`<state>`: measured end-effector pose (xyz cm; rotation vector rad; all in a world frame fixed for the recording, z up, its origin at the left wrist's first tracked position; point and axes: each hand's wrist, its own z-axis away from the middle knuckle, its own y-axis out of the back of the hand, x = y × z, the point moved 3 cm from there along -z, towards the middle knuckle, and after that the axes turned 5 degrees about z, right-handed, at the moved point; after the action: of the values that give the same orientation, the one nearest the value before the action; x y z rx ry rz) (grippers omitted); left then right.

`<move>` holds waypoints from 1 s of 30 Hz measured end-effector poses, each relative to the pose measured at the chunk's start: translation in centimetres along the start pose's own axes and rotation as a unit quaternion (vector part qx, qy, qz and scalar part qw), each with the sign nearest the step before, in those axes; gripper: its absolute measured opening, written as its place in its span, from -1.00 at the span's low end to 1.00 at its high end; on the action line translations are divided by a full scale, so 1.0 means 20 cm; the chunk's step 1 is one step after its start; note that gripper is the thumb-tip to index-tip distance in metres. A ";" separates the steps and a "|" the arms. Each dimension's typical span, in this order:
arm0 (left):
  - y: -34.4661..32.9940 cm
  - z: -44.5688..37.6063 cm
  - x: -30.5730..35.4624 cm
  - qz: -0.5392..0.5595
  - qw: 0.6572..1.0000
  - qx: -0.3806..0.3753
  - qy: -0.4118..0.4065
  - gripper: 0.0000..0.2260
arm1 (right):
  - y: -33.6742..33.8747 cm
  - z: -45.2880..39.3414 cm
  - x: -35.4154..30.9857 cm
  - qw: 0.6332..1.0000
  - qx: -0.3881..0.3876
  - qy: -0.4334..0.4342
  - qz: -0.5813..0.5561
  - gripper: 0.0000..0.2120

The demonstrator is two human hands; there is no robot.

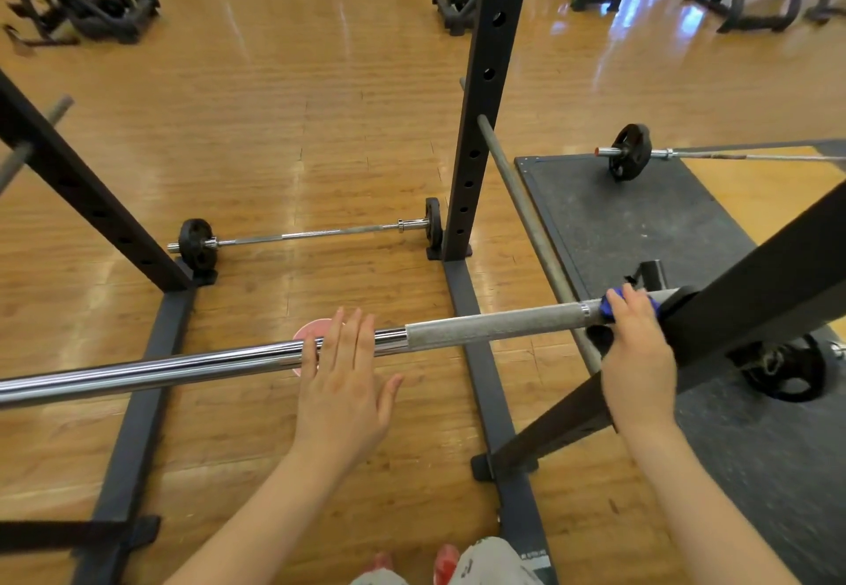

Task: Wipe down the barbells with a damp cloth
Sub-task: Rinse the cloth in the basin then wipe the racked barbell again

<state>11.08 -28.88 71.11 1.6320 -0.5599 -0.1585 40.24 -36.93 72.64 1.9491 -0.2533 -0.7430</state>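
two hands, right hand [636, 355] gripping cloth [611, 305]

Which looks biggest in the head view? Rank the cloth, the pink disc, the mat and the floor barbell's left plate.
1. Mat, largest by far.
2. Left plate and pink disc: too alike to rank; the disc is partly hidden by the bar and left hand.
3. Cloth, mostly covered by the right hand.

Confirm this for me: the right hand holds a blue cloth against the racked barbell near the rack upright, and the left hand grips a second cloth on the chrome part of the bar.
One thing is wrong. In the head view the left hand is open with straight fingers against the barbell and holds no cloth. The right hand does hold the blue cloth on the bar beside the rack upright.
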 end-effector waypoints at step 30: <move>0.01 0.00 -0.02 -0.029 0.999 -0.028 -0.015 -0.28 | -0.22 0.32 -0.51 0.968 0.050 0.237 -0.072 -0.54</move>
<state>10.73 -28.79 71.29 1.5951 -0.5272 -0.2403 27.74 -34.68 70.69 2.1918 0.1474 -0.3390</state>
